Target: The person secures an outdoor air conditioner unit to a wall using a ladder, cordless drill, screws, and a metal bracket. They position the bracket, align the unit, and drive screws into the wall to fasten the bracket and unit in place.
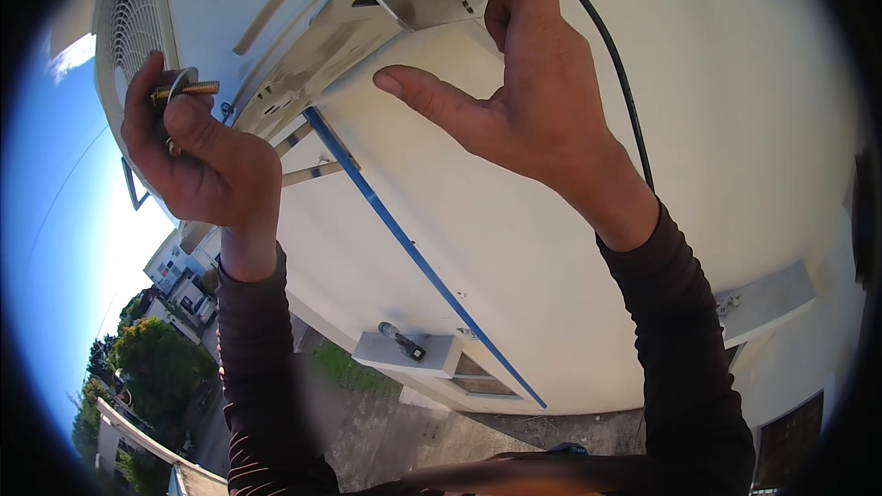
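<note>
My left hand (207, 161), at the upper left, pinches a brass-coloured bolt (204, 88) with a large round washer (176, 84) around it. Another small metal piece shows lower between the curled fingers, too hidden to name. At the top centre, my right hand (537, 92) is raised beside a bent metal panel (377, 14) under an outdoor air conditioner unit. Its thumb stretches out to the left and the forefinger bends over near the panel's end. The remaining fingers are mostly hidden. Nothing shows between thumb and forefinger.
The unit's fan grille (138, 14) is at the upper left. A long blue strip (404, 230) slants down along the white wall (551, 294). A black cable (620, 73) hangs behind my right wrist. Far below, a power tool (401, 342) lies on a ledge (432, 355).
</note>
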A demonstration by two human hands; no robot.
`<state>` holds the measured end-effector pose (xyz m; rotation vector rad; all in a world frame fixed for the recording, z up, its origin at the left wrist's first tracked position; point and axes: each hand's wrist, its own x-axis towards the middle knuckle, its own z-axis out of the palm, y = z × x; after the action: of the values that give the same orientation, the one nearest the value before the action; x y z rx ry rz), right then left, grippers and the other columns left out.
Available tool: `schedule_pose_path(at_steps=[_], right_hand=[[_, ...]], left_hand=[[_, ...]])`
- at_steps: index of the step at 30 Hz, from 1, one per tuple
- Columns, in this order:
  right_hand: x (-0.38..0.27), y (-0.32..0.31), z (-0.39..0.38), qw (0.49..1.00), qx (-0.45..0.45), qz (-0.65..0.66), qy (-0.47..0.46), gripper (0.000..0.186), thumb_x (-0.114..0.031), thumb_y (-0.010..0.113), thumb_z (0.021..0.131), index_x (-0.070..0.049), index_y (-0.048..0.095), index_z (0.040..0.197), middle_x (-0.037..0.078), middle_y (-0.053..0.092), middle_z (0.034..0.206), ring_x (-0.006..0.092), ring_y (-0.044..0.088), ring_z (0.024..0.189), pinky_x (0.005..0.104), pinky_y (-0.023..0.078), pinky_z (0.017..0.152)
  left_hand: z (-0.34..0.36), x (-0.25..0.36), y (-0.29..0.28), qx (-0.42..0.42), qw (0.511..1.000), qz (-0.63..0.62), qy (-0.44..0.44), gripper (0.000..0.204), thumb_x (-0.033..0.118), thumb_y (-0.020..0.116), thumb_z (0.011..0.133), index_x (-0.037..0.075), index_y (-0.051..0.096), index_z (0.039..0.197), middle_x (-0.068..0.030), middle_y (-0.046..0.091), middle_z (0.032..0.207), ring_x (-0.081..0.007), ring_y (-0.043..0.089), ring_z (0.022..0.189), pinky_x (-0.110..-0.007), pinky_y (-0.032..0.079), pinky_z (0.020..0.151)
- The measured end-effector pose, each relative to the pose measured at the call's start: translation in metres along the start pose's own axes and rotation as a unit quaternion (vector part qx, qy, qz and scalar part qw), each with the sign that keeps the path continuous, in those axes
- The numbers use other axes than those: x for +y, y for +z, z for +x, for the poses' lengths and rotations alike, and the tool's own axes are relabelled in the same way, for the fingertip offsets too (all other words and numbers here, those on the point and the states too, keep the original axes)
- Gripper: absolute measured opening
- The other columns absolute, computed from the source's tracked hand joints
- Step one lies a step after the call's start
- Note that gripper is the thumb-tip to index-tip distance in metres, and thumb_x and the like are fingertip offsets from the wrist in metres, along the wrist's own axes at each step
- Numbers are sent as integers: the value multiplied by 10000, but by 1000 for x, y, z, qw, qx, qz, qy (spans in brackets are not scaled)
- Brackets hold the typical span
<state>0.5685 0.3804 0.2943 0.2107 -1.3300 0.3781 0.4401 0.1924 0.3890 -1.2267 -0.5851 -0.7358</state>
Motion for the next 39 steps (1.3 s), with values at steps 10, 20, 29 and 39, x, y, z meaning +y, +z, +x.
schedule_pose_path(at_steps=[10,20,29,39], right_hand=[[6,0,20,968,24,-175,-176,268,-161,746,860,-58,552,1014,102,657,856,308,683,799,415,551,654],[4,-10,32,948,-32,-220,-228,213,-91,685,935,-55,526,1072,106,661,877,305,665,759,398,541,617],[-1,-3,25,955,-12,-229,-188,206,-84,673,943,-51,527,1085,98,664,841,291,663,709,395,531,576],[-7,-6,23,966,7,-190,-177,110,-157,626,980,-78,551,989,98,684,810,297,693,727,414,527,563]], left_hand=[[11,-25,7,-71,960,139,233,264,161,564,1069,-28,634,1240,-126,638,1056,-161,640,861,-267,551,701],[14,-35,8,-22,964,126,235,227,79,674,992,8,690,1207,-107,639,1018,-151,656,748,-257,552,577],[47,-3,2,-128,983,-99,90,302,224,638,1047,21,626,1270,-94,672,1040,-120,640,898,-286,542,758],[56,42,26,-232,960,-139,-77,235,103,724,956,-14,598,1117,-127,676,911,-180,654,799,-292,523,727]])
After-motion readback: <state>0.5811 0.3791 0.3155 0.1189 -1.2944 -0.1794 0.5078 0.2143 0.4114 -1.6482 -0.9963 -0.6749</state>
